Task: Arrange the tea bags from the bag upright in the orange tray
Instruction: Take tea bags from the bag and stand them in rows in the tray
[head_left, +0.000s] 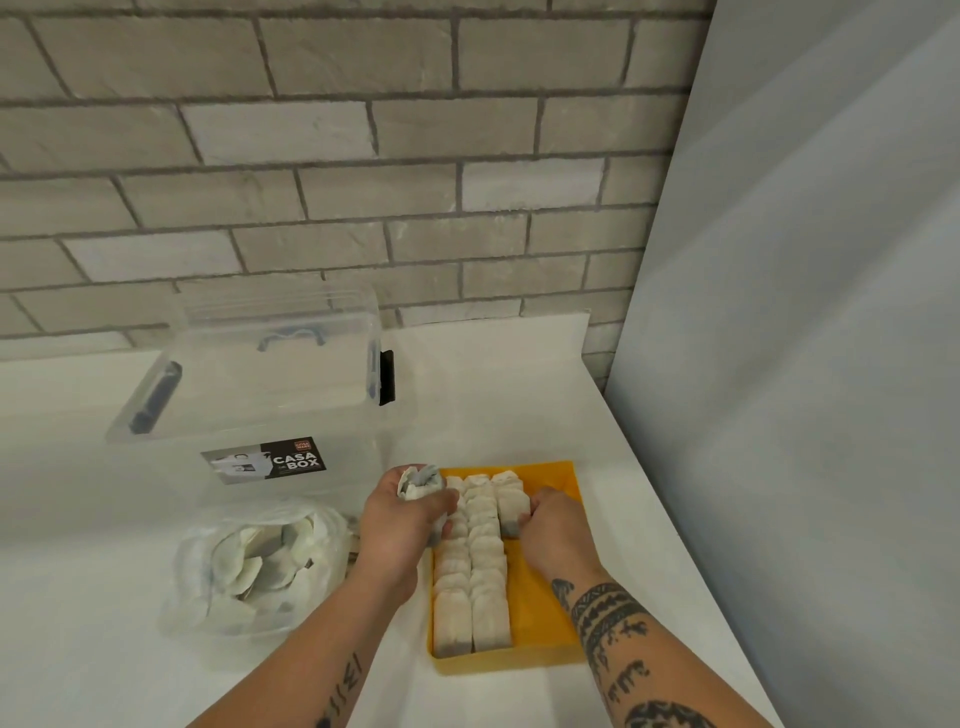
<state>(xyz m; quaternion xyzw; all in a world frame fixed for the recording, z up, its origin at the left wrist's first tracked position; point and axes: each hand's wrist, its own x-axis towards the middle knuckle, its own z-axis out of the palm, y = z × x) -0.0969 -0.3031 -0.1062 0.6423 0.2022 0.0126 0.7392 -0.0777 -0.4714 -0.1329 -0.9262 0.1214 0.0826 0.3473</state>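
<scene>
Standing on edge, the tea bags (480, 545) fill two full rows along the left side of the orange tray (543, 597), packed face to face so each one props up the next. A third, short row (508, 499) runs only from the far wall part of the way back, and the rest of that lane is bare orange floor.

The right hand (553, 525) has its fingers curled against the near end of that short row. Its grip looks closed on the last bag there, most likely as a stop so the loose end cannot fall flat.

The left hand (400, 525) hovers over the far left corner of the tray, its grip clamped round a small bunch of spare tea bags (420, 483). They are probably held ready to feed into the open lane.

Just left of the tray, a clear plastic bag (254, 566) lies open on the white worktop (519, 384) with more tea bags inside, within easy reach. Behind it stands a clear storage box (270, 395) against the brick wall (311, 156).
</scene>
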